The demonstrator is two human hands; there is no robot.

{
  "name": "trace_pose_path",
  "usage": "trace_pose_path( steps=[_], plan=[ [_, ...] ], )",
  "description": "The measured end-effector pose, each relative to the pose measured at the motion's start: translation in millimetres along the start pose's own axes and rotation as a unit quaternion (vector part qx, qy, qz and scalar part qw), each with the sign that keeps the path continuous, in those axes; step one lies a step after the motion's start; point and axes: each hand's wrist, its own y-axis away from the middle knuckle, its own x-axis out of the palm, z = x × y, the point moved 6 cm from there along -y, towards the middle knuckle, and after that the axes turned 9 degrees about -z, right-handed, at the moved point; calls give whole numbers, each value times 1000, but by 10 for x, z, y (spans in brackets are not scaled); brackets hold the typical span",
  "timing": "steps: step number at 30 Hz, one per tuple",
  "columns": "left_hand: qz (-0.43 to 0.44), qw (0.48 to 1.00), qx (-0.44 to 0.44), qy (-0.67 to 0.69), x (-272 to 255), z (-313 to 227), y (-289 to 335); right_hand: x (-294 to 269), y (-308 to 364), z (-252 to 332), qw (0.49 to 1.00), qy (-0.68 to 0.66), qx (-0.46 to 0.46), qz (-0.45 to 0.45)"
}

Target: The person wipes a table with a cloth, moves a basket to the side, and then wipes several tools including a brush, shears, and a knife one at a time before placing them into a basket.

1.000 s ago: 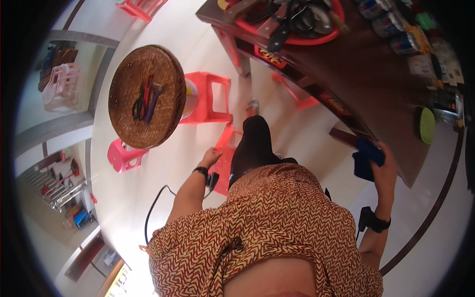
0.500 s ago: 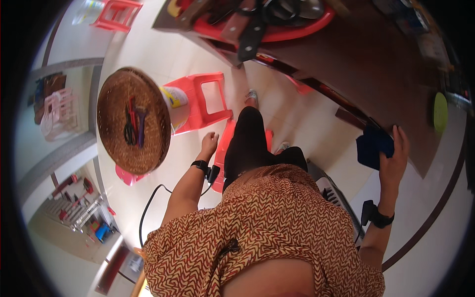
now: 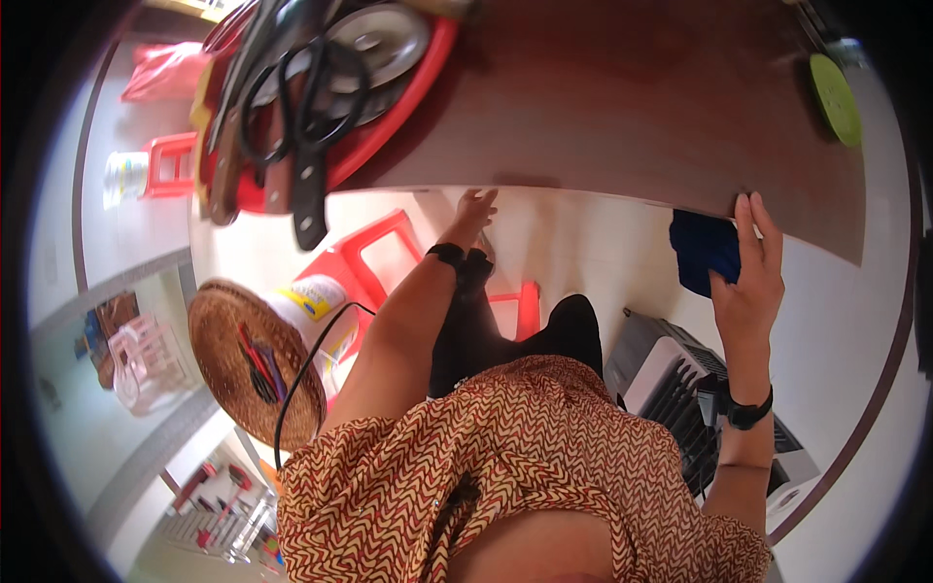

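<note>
My right hand [image 3: 750, 277] is at the near edge of the brown tabletop [image 3: 603, 107], toward its right end. Two fingertips reach onto the top. Thumb and palm grip a folded dark blue cloth [image 3: 702, 255], which hangs just below the edge. Farther left, my left hand [image 3: 473, 214] is stretched forward to the same edge, its fingers apart and nothing seen in them. I cannot tell whether it touches the table. At the table's left end a red tray [image 3: 413, 112] holds black-handled scissors [image 3: 309, 112], knives and a metal lid [image 3: 384, 44].
A round woven basket [image 3: 224, 340] with several tools sits left, by a white bucket [image 3: 316, 301] and a red plastic stool [image 3: 355, 262]. A black cable [image 3: 306, 364] runs along my left arm. A grey slatted appliance [image 3: 671, 389] stands below my right arm. A green disc [image 3: 834, 100] lies far right.
My left hand has moved forward and right, up to the table edge. My right hand has stayed at the edge with the blue cloth. My view has turned, bringing the table and tray nearer.
</note>
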Motion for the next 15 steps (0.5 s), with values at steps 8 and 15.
trace_pose_path(
  steps=[8, 15],
  plan=[
    [98, 963, -32, 250, 642, 24, -366, 48, 59, -44, 998, 22, -48, -44],
    [140, 957, -24, 252, 859, 271, -972, 96, 106, -90, 996, -38, -42, -75]
  ],
)
